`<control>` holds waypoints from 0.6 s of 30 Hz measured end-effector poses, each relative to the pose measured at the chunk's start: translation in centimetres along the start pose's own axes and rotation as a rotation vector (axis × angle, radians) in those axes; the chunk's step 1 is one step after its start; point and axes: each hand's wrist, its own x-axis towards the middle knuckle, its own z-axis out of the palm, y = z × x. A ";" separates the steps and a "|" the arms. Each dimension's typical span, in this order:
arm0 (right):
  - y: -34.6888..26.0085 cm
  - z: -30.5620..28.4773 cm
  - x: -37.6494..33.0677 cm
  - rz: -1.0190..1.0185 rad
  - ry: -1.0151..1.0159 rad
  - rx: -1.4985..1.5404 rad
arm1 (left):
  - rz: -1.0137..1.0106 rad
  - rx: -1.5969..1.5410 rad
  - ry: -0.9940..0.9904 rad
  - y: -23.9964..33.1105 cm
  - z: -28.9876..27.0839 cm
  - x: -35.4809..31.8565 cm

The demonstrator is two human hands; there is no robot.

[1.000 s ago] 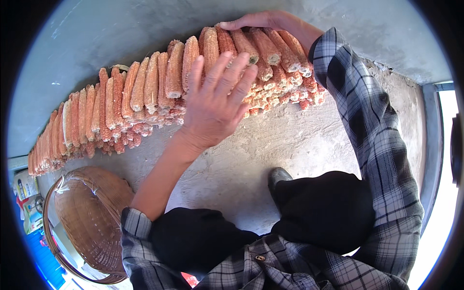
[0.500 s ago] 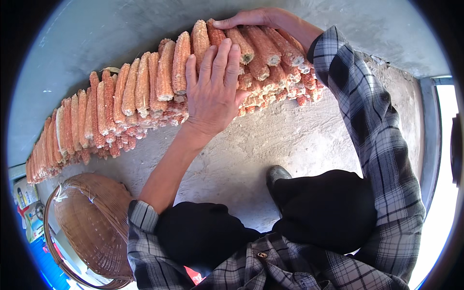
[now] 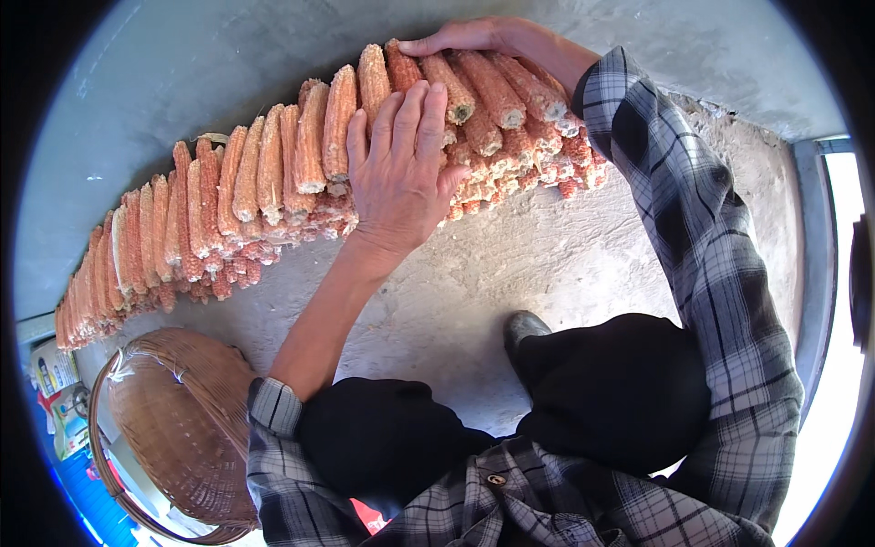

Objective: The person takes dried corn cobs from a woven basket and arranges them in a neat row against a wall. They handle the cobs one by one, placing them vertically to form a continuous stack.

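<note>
A long stack of bare corn cobs (image 3: 342,118), orange to reddish, leans along the grey wall. My left hand (image 3: 401,173) rests palm down against the front of the stack, fingers stretched out over the cob ends. Its palm hides the cobs beneath it. At the far side, my right hand (image 3: 465,36) reaches over the top of the cobs. One digit points left by the tip of a dark red cob (image 3: 401,66); the other fingers are partly hidden behind the stack. Neither hand is seen lifting a cob.
A wicker basket (image 3: 178,392) with a hooped handle lies tilted at the lower left, near colourful bags (image 3: 64,410). The concrete wall (image 3: 228,64) rises behind the stack. My boot (image 3: 524,328) stands on the rough floor (image 3: 538,255), and a bright doorway (image 3: 843,301) is at right.
The whole view has shifted slightly, the stack and basket sitting a little lower and further right. Both hands keep nearly the same places on the cobs.
</note>
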 end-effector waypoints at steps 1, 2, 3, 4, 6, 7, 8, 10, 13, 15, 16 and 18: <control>-0.1 0.0 0.0 -0.004 0.001 -0.005 | -0.001 0.000 0.001 0.0 0.0 0.0; -0.1 0.0 0.0 -0.005 0.003 -0.006 | 0.003 0.006 -0.002 0.0 0.0 0.0; -0.2 0.0 0.0 -0.010 0.002 -0.011 | 0.006 0.011 -0.005 -0.1 -0.1 0.0; -0.3 0.0 0.0 -0.013 0.005 -0.017 | 0.009 0.016 -0.008 -0.1 -0.1 0.0; -0.5 0.1 0.0 -0.020 0.010 -0.028 | 0.009 0.047 -0.047 0.0 -0.5 0.0; -0.6 0.2 0.0 -0.022 0.013 -0.030 | 0.007 0.065 -0.066 0.0 -0.8 -0.1; -0.7 0.3 0.1 -0.026 0.013 -0.035 | 0.008 0.066 -0.069 -0.1 -0.8 -0.1; -0.5 0.4 0.2 -0.025 0.027 -0.033 | 0.012 0.065 -0.073 -0.1 -0.8 -0.2; 0.9 0.0 0.9 0.009 0.074 -0.027 | 0.027 0.045 -0.084 0.1 -0.8 0.0; 2.0 -0.8 0.7 -0.034 0.248 -0.102 | 0.041 0.003 -0.080 0.4 -0.5 0.4; 2.0 -0.9 0.4 -0.059 0.330 -0.139 | 0.044 -0.015 -0.080 0.4 -0.5 0.4; 1.0 0.1 0.5 -0.069 0.318 -0.097 | 0.014 -0.009 -0.123 -0.4 -1.3 -0.3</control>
